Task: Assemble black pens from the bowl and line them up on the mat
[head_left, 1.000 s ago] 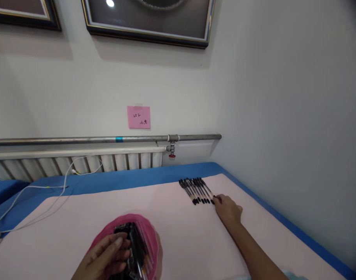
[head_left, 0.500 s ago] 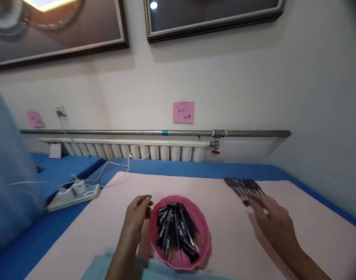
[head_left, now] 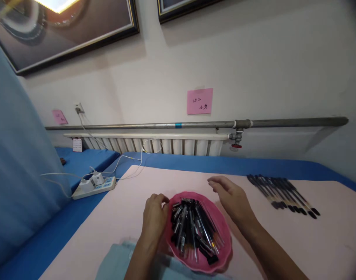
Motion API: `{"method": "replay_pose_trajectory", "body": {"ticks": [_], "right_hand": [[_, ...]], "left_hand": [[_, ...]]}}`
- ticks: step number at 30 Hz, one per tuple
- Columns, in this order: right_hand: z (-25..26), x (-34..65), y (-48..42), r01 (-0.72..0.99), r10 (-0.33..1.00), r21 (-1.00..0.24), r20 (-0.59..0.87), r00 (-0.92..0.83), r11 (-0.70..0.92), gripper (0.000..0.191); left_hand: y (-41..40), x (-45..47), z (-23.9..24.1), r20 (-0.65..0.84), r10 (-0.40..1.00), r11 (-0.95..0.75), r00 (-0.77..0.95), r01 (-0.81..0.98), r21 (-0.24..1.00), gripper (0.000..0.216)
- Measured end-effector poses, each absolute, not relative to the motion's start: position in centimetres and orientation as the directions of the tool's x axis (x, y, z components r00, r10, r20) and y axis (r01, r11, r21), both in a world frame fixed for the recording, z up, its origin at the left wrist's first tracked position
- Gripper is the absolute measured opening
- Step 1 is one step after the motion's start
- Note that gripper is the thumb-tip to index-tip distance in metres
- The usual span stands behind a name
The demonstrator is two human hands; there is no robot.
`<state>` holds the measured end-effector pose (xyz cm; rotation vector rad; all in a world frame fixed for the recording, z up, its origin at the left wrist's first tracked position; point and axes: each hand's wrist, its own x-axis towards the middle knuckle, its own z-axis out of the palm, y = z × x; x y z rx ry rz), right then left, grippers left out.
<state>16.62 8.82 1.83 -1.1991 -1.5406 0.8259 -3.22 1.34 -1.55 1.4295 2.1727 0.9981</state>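
My left hand (head_left: 155,214) is at the left rim of a pink bowl (head_left: 227,237) with a scalloped edge, its fingers curled closed against the rim. The bowl is full of black-handled brushes (head_left: 192,229), some with tan tips, jumbled with clear tubes and black pieces. My right hand (head_left: 229,196) hovers by the bowl's upper right edge, fingers stretched out to the left, with nothing visible in them. To its right, several dark brushes (head_left: 283,194) lie side by side in a slanted row, their dark oval heads toward me.
A pink sheet (head_left: 283,249) covers most of the blue table (head_left: 224,163). Light blue cloth (head_left: 116,256) lies at the near edge. On the left are a power strip (head_left: 95,188) with white cables and a blue curtain (head_left: 23,155). Radiator (head_left: 178,146) and pipe (head_left: 207,125) line the wall.
My right hand has left the row of brushes and moved left to beside the bowl. My left hand has come onto the bowl's rim. The view has tilted and shifted.
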Motion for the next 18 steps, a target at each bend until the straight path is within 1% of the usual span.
{"method": "replay_pose_trajectory", "body": {"ticks": [3, 5, 6, 11, 15, 18], "right_hand": [[1.5, 17.2, 9.4, 0.295, 0.959, -0.914, 0.283, -0.025, 0.277, 0.025], [1.5, 17.2, 9.6, 0.308, 0.955, -0.905, 0.292, -0.055, 0.294, 0.023], [1.5, 17.2, 9.7, 0.319, 0.950, -0.895, 0.305, -0.070, 0.311, 0.023], [0.9, 17.0, 9.9, 0.380, 0.910, -0.829, 0.396, -0.120, 0.411, 0.021], [0.4, 17.0, 9.9, 0.403, 0.892, -0.797, 0.424, -0.157, 0.450, 0.021], [0.2, 16.8, 9.9, 0.416, 0.878, -0.773, 0.436, -0.198, 0.478, 0.021]], "left_hand": [[1.8, -2.9, -2.2, 0.078, 0.934, 0.240, -0.348, 0.774, 0.586, 0.023], [2.1, -2.7, -2.7, 0.048, 0.952, 0.240, -0.303, 0.833, 0.499, 0.027], [2.2, -2.6, -3.0, 0.033, 0.956, 0.243, -0.293, 0.846, 0.475, 0.027], [2.4, -2.1, -3.3, -0.007, 0.963, 0.251, -0.270, 0.884, 0.394, 0.031], [2.1, -1.7, -2.9, -0.009, 0.958, 0.275, -0.288, 0.905, 0.326, 0.032], [2.0, -1.5, -2.7, -0.015, 0.960, 0.269, -0.278, 0.913, 0.306, 0.032]]}}
